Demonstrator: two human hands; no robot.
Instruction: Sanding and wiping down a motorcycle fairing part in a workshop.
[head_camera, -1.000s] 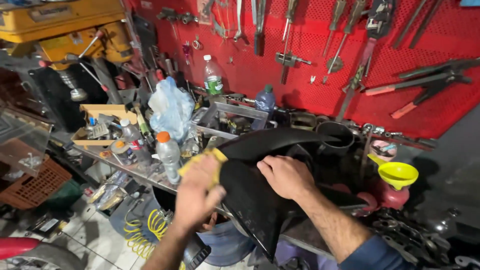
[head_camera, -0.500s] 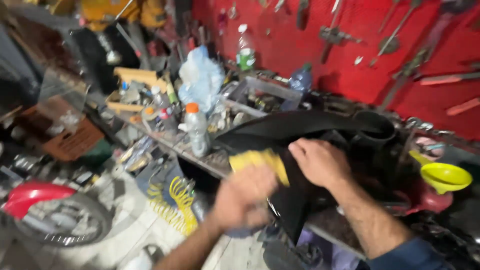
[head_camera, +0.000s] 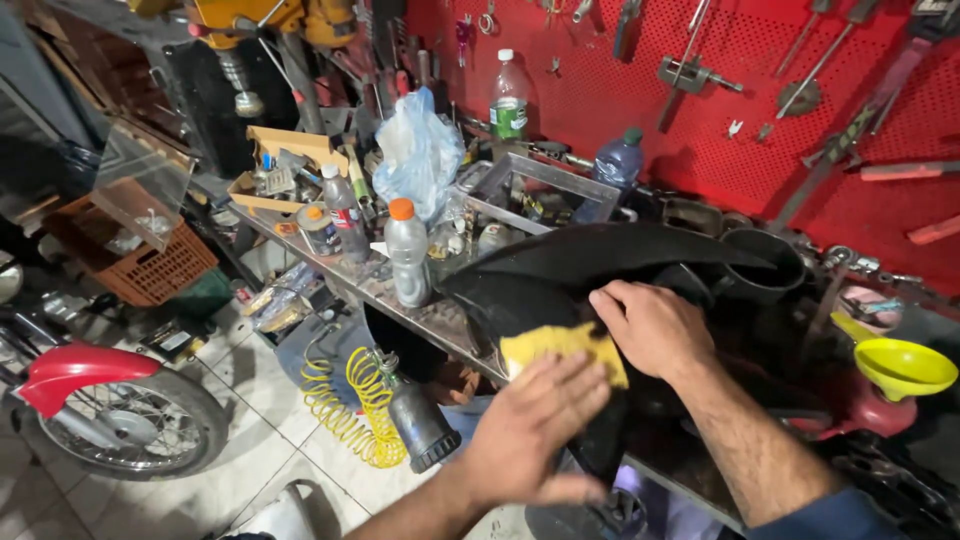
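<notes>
Left hand (head_camera: 535, 430) flat on a yellow cloth (head_camera: 560, 347), fingers spread wide and pressing it against a black plastic fender (head_camera: 560, 275); not curled around anything. Right hand (head_camera: 650, 325) on top of the same fender, fingers bent over its curved edge and gripping it, fingertips just touching the far corner of the cloth. Fender lying at the front edge of a cluttered metal workbench (head_camera: 420, 315), curved side up, partly overhanging the edge toward the camera.

Just left of the fender, a clear plastic bottle with an orange cap (head_camera: 407, 252), upright. Behind it a knotted blue plastic bag (head_camera: 418, 150), a second small bottle (head_camera: 342, 212) and a cardboard box of odds and ends (head_camera: 285, 165). Farther back, against a red pegboard wall (head_camera: 720, 120) hung with tools, a green-labelled bottle (head_camera: 509, 97) and a blue-tinted bottle (head_camera: 618, 160). To the right, near the right forearm, a yellow funnel (head_camera: 905, 365) standing in a red container, with a black bucket-like tub (head_camera: 765, 262) behind the fender.

Below the bench, a coiled yellow air hose (head_camera: 345, 405) on the tiled floor, and at lower left a motorcycle wheel under a red mudguard (head_camera: 75, 370). An orange crate (head_camera: 150, 270) at far left.
</notes>
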